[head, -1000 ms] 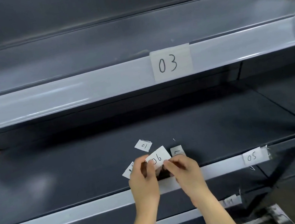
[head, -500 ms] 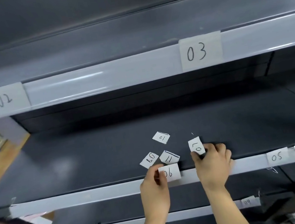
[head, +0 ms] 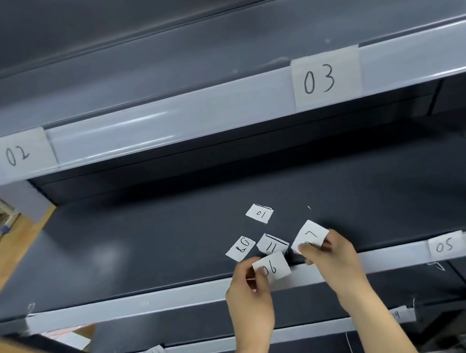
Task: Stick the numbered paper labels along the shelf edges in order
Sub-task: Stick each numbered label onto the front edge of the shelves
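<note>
Partly hidden by the right hand (head: 331, 255), label (head: 309, 234) probably reads 07.

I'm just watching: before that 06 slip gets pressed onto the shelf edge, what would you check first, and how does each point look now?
1. 06 label held by left hand: ok.
2. Held against the middle shelf edge: ok.
3. 05 label already on that edge: ok.
4. 06 sits level: not ok, slightly tilted.
5. Adhesive on its back: cannot tell.
6. Next slip ready in right hand: ok, number partly hidden.
</note>
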